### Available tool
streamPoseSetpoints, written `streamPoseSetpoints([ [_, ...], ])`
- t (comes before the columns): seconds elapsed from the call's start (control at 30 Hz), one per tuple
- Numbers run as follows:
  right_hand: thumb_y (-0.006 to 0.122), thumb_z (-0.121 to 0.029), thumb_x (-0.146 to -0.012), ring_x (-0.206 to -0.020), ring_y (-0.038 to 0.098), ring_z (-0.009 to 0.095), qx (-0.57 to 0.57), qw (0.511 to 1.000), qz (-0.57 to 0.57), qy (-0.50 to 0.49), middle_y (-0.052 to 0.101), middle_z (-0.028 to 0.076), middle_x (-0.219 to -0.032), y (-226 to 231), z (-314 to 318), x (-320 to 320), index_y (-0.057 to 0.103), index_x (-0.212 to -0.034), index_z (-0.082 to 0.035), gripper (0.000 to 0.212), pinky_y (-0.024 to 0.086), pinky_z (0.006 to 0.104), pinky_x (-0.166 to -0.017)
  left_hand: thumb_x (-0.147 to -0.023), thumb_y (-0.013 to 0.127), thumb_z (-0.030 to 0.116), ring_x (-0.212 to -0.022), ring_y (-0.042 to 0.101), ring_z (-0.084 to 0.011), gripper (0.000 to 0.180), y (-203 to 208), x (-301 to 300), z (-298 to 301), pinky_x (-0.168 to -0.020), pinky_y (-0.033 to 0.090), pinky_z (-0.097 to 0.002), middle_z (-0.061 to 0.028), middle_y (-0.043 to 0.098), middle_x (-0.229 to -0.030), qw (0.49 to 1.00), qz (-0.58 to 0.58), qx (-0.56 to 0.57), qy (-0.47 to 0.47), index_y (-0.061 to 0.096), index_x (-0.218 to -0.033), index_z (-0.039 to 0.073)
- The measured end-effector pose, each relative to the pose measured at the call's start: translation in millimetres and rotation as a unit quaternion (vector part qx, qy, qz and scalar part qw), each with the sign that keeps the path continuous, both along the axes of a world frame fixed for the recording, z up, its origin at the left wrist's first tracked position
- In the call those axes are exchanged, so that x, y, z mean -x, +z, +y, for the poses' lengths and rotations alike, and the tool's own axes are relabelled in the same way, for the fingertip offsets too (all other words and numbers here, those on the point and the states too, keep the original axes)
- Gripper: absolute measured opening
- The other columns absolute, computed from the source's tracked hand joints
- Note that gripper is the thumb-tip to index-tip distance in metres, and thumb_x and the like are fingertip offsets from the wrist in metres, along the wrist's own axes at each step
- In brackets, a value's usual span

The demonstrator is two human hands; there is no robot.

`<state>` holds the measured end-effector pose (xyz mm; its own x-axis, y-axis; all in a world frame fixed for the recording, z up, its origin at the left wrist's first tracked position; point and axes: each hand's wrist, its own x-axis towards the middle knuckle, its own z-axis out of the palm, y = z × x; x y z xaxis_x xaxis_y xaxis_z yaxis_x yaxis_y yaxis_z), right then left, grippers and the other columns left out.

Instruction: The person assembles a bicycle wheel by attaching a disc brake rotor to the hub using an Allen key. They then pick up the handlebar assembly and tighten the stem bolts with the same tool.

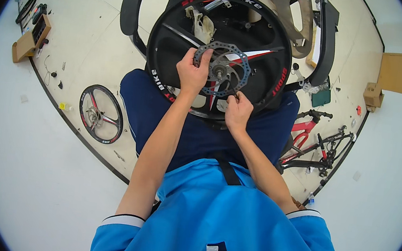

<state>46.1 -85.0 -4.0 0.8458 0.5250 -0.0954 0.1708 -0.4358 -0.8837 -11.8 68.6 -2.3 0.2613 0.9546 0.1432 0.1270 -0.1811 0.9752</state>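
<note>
Wheel (261, 54) first: a black three-spoke one with red and white accents, lying flat with its near rim over the person's thighs and the rest over a black chair (134, 6), right between the two armrests. Big drilled brake disc (225, 46) sits around the hub, dead centre of the wheel. Left hand (192, 72) is gripping the disc by its left edge, thumb on top. Right hand (239, 111) is at the disc's lower right edge with the fingers curled in; honestly can't tell if it's pinching the disc or something small.

Crumpled off-white cloth (202, 26) lies over the wheel, up beyond the left hand. Bare metal frame part (295, 17) pokes in near the chair's far right corner.

Second three-spoke wheel (101, 114) is on the floor (100, 5) by its left edge, and a red bike frame (303, 131) plus a black bike frame (324, 154) are over toward the floor's right edge.
</note>
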Motion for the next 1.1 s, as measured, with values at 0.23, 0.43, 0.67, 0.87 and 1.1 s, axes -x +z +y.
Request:
streamPoseSetpoints([
  [0.23,0.059,-0.016,-0.083,-0.056,0.058,0.040,0.057,0.985,-0.028,0.159,0.054,0.024,-0.062,42.4,-12.0,-42.9,0.055,-0.074,0.006,0.024,0.045,0.0423,-0.055,-0.092,0.076,0.028,-0.053,0.044,-0.0052,0.037,6.8,1.9,6.9,-0.050,0.039,-0.0255,-0.0020,0.053,-0.057,1.000,0.000,-0.004,-0.009,0.060,-0.078,-0.002],
  [0.43,0.068,-0.015,-0.082,-0.044,0.039,0.020,-0.029,0.996,-0.084,-0.003,0.040,0.009,-0.050,13.5,-5.9,-96.0,0.048,-0.066,0.001,0.030,0.038,0.0369,-0.050,-0.093,0.075,0.030,-0.054,0.044,-0.0053,0.038,10.2,3.8,10.0,-0.050,0.039,-0.0266,-0.0024,0.056,-0.060,0.999,0.016,0.012,-0.041,0.060,-0.081,-0.002],
  [0.67,0.073,-0.020,-0.085,-0.058,0.066,0.033,0.091,0.992,-0.089,0.001,0.065,0.017,-0.062,-3.3,10.4,-91.7,0.072,-0.088,0.002,0.022,0.052,0.0411,-0.062,-0.094,0.073,0.034,-0.054,0.042,-0.0057,0.039,9.4,9.9,8.8,-0.050,0.035,-0.0275,-0.0002,0.050,-0.058,0.998,0.046,0.028,-0.043,0.062,-0.085,-0.002],
  [0.87,0.071,-0.018,-0.086,-0.073,0.070,0.041,0.096,0.989,-0.108,-0.019,0.068,0.024,-0.072,-7.7,15.2,-84.8,0.071,-0.090,0.002,0.020,0.054,0.0463,-0.071,-0.096,0.070,0.036,-0.058,0.046,-0.0066,0.037,17.6,14.8,2.4,-0.055,0.039,-0.0271,-0.0002,0.057,-0.063,0.997,0.041,0.049,-0.049,0.063,-0.095,0.000],
  [1.1,0.071,-0.020,-0.086,-0.078,0.069,0.044,0.085,0.987,-0.130,-0.041,0.070,0.026,-0.079,-15.6,30.2,-89.4,0.070,-0.093,0.003,0.023,0.054,0.0480,-0.074,-0.099,0.066,0.036,-0.064,0.052,-0.0083,0.037,15.3,16.3,-6.4,-0.060,0.043,-0.0277,-0.0020,0.061,-0.071,0.996,0.019,0.078,-0.035,0.061,-0.105,-0.001],
])
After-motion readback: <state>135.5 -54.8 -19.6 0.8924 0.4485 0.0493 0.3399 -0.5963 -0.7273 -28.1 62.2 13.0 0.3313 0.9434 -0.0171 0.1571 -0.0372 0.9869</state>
